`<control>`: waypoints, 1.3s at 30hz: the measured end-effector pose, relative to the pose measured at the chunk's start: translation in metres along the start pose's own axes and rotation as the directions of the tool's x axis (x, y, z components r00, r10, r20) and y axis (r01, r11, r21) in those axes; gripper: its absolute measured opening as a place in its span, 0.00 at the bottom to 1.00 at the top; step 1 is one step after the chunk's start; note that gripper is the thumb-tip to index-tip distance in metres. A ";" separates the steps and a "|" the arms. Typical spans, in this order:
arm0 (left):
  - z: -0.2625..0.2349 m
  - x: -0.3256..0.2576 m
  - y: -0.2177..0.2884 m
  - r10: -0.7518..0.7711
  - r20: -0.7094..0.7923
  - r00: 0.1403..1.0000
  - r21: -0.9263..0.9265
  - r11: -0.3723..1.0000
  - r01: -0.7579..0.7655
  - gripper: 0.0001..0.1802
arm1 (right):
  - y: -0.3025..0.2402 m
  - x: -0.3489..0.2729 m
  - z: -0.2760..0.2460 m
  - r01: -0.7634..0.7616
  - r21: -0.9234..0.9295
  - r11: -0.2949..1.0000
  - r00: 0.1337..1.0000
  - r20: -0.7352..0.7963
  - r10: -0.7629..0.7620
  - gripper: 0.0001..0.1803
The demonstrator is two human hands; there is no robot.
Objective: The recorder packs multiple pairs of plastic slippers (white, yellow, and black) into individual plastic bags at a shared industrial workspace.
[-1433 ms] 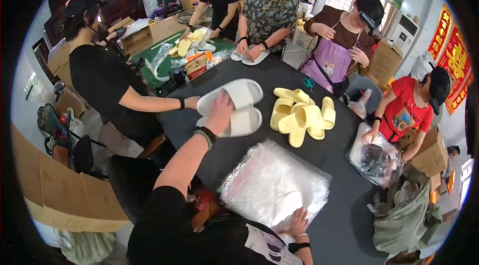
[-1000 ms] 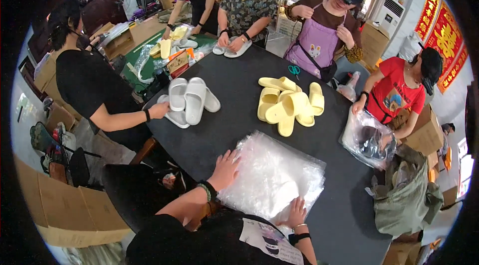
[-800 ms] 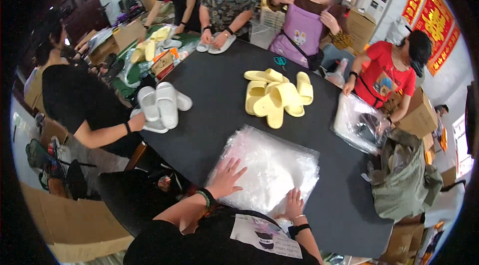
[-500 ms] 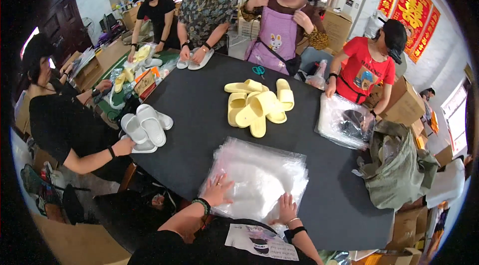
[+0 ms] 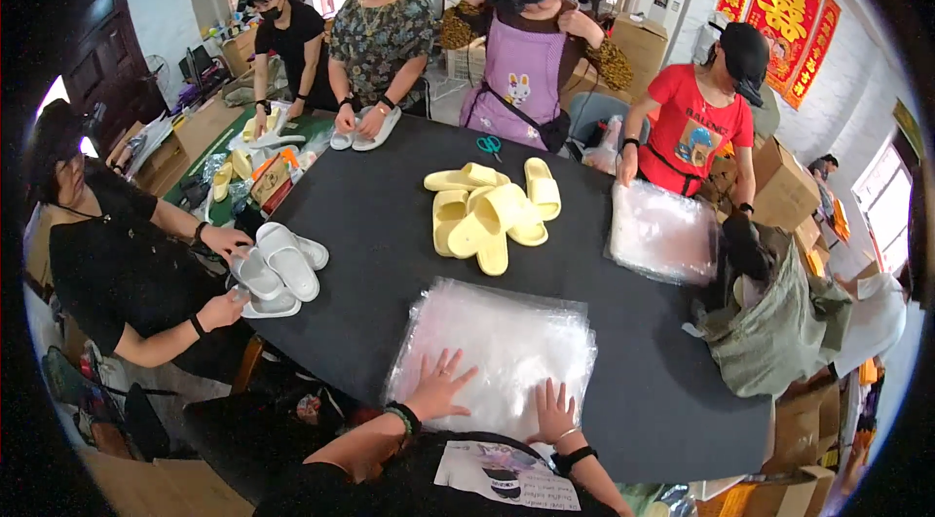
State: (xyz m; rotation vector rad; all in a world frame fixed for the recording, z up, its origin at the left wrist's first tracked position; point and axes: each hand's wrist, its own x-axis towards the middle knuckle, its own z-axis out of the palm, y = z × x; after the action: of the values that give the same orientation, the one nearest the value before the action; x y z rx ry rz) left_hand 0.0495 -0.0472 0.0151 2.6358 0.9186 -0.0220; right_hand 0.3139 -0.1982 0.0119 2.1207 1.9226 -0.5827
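Observation:
A stack of clear plastic bags [image 5: 502,322] lies flat on the dark table in front of me. Spread over its near left part is my left hand [image 5: 440,388], palm down with fingers apart. My right hand [image 5: 553,412] rests the same way near the stack's lower right corner. Neither hand grips anything. Beyond the bags sits a heap of pale yellow slide slippers [image 5: 487,220], some lying across others.
A person at the left handles light grey slippers [image 5: 289,266]. At the right, a person in red holds another bag stack [image 5: 664,230] beside a green sack [image 5: 774,322]. Teal scissors [image 5: 490,146] lie at the far edge. Two more people stand beyond, one holding slippers.
My fingers are spread wider on the bags. The person at the left now has both hands at the grey slippers. A dark item has left the right-hand bag stack toward the sack.

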 end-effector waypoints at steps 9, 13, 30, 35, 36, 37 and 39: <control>0.048 0.004 -0.020 -0.010 0.157 0.988 -0.026 1.000 0.014 0.56 | 0.014 0.012 0.044 0.019 0.042 0.999 0.998 0.051 -0.021 0.78; 0.047 0.003 -0.015 0.014 0.229 0.973 -0.038 0.999 -0.006 0.56 | 0.027 0.016 0.073 0.023 0.049 0.999 1.000 -0.009 -0.023 0.77; 0.032 0.009 -0.016 -0.009 0.177 0.984 -0.040 0.999 0.016 0.56 | 0.020 0.005 0.019 -0.110 0.217 0.970 0.973 -0.174 0.149 0.66; 0.013 0.007 -0.011 0.008 0.069 0.998 -0.077 0.997 -0.002 0.52 | 0.040 -0.008 0.023 -0.334 0.475 0.814 0.842 -0.238 0.485 0.64; 0.004 0.003 -0.012 -0.043 -0.073 0.996 -0.083 0.996 0.037 0.50 | 0.043 -0.010 0.023 -0.325 0.478 0.816 0.843 -0.245 0.479 0.64; -0.002 -0.001 -0.016 -0.095 -0.215 0.972 -0.095 0.993 0.076 0.48 | 0.046 -0.014 0.021 -0.369 0.566 0.737 0.814 -0.186 0.551 0.63; -0.010 -0.007 -0.031 -0.265 -0.292 0.919 -0.154 0.961 0.228 0.48 | 0.053 -0.016 0.022 -0.402 0.646 0.649 0.781 -0.128 0.612 0.62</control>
State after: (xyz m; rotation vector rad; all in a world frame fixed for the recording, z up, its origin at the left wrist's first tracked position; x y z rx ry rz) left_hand 0.0239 -0.0257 0.0150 2.4380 1.3103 0.3840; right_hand 0.3623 -0.2278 -0.0063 3.1933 1.1958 -0.7987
